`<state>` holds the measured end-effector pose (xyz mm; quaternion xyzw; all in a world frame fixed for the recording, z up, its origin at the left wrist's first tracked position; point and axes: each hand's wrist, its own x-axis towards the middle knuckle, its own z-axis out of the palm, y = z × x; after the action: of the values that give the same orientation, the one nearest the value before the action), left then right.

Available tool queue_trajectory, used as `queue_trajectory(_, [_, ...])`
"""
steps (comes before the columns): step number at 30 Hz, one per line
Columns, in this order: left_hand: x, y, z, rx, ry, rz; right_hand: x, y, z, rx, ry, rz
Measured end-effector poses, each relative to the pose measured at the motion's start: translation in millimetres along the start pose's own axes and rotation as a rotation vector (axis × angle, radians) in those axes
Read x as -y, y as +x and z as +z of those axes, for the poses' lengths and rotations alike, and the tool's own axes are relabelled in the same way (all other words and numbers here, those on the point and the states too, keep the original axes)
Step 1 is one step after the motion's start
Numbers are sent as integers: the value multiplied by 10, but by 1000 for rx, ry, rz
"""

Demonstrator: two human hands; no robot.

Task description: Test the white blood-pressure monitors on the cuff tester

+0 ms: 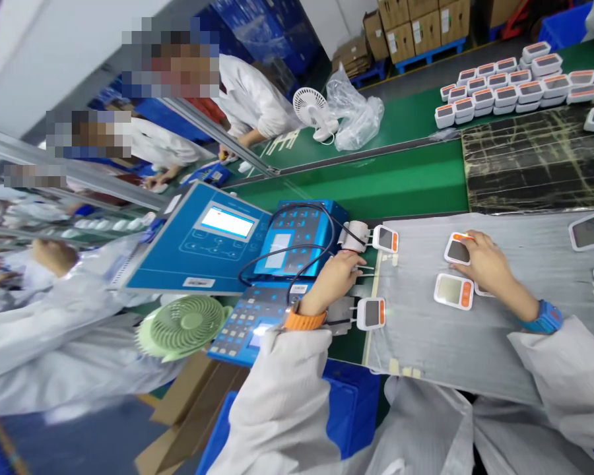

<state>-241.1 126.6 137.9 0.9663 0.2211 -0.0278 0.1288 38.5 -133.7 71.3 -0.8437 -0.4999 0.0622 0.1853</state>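
My right hand [485, 265] grips a white device [458, 249] with a grey screen and an orange strip, above the grey mat. Just below it lies another white device [454, 291], and a further one is partly hidden under my wrist. My left hand [337, 277] is at the mat's left edge, its fingers bent near white cables beside a white connector block [355, 236]; what they hold is hidden. Cabled devices sit above [385, 239] and below [371, 313] that hand.
Blue test units [297, 241] with black cables stand left, near a green fan [192, 321]. Rows of white devices [505, 96] sit on the green belt beyond a dark board [534, 158]. Two devices lie at the mat's right. Other people in white work at left.
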Motion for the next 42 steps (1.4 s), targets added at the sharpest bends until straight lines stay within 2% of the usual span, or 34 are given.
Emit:
queue_trajectory(3, [-21, 23, 136, 25, -25, 19, 98, 83, -106, 84, -10, 42])
queue_trajectory(6, [-19, 102, 204, 21, -67, -1, 425, 143, -144, 78, 91, 81])
queue_trajectory(8, [-11, 131, 214, 9, -125, -1, 740, 177, -75, 106, 339, 112])
queue_trajectory(12, [-23, 110, 203, -57, -320, -61, 1368, 274, 223, 395, 1079, 363])
queue_trajectory(14, [-47, 86, 200, -119, -410, -95, 1575, 318, 361, 494, 1384, 499])
queue_trajectory(16, [-76, 71, 203, -177, -451, -93, 1679, 340, 453, 542, 1549, 587])
queue_trajectory(18, [-102, 66, 214, -229, -482, -78, 1698, 341, 503, 564, 1601, 628])
queue_trajectory(22, [-132, 74, 241, -283, -479, -72, 1627, 315, 549, 564, 1672, 620])
queue_trajectory(26, [-145, 82, 252, -294, -450, -76, 1592, 296, 578, 562, 1723, 630])
queue_trajectory(36, [-215, 64, 309, -367, -554, -96, 1617, 285, 581, 526, 1703, 573])
queue_trajectory(42, [-219, 61, 305, -372, -540, -66, 1621, 268, 605, 512, 1691, 552])
